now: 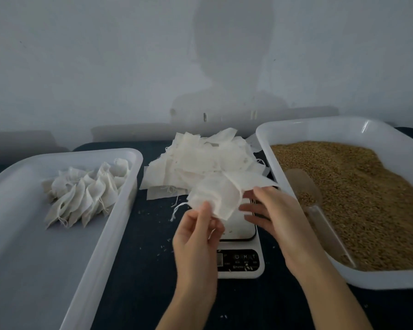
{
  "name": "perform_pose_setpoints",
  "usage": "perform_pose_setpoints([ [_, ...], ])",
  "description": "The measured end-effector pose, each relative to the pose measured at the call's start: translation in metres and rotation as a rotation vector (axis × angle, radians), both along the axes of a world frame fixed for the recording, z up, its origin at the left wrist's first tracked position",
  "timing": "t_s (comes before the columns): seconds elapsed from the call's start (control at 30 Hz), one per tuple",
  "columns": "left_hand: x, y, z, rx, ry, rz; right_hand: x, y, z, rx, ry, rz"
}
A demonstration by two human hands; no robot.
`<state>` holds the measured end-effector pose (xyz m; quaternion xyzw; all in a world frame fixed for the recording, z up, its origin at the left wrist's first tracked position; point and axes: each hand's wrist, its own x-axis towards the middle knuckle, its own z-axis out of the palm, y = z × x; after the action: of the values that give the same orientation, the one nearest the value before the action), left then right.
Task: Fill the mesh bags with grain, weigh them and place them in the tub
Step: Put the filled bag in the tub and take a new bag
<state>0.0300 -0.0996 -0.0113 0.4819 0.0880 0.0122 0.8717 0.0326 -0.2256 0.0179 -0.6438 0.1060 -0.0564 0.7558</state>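
While the scale [240,256] sits at the middle of the dark bench [138,258], everything else can be placed from it. Well to its left lies a white tub [57,246] holding a cluster of filled mesh bags [84,189], tied off and leaning on one another toward the tub's far end. Behind the scale, a loose heap of empty mesh bags [200,158] is piled on the bench, a few drawstrings trailing from its near edge. Above the scale's platform the left hand [198,236] holds one empty mesh bag [215,198]; its thumb and fingers [204,210] pinch the bag's lower edge, and a string hangs off the bag's left side. Just to the right, also over the platform, the right hand [272,210] reaches toward the same bag with its fingers spread and fairly straight; whether the fingertips touch the fabric cannot be told. The scale's button panel shows below the hands, its display partly hidden by the left wrist. Right of the scale stands a second white tub [320,129] filled with brown grain [367,198]. A clear scoop [312,194] lies in that grain along the side nearest the scale, a little grain in its bowl. Scattered grains speckle the bench left of the scale.
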Motion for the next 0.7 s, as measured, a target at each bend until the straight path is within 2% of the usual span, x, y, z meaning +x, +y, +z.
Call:
perform_pose_setpoints([
  [0.1,0.000,0.010,-0.007,0.077,-0.042,0.079,-0.008,0.002,-0.010,-0.282,-0.063,-0.049],
  [0.23,0.003,0.016,-0.015,0.188,-0.097,0.104,-0.008,0.011,-0.019,-0.244,-0.140,-0.026],
  [0.3,0.006,0.022,-0.019,0.192,-0.086,0.123,-0.004,0.011,-0.028,-0.321,-0.146,-0.018],
  [0.4,0.009,0.036,-0.023,0.126,-0.038,0.159,0.009,-0.001,-0.038,-0.703,-0.148,-0.070],
  [0.47,0.008,0.043,-0.025,0.095,-0.017,0.187,0.025,-0.007,-0.040,-1.021,-0.055,0.017],
  [0.57,0.006,0.047,-0.026,0.069,-0.004,0.224,0.053,-0.001,-0.044,-1.270,0.273,0.203],
  [0.63,0.006,0.048,-0.027,0.056,0.003,0.235,0.069,0.005,-0.045,-1.338,0.331,0.162],
  [0.7,0.007,0.049,-0.028,0.048,0.001,0.237,0.088,0.007,-0.045,-1.369,0.254,0.010],
])
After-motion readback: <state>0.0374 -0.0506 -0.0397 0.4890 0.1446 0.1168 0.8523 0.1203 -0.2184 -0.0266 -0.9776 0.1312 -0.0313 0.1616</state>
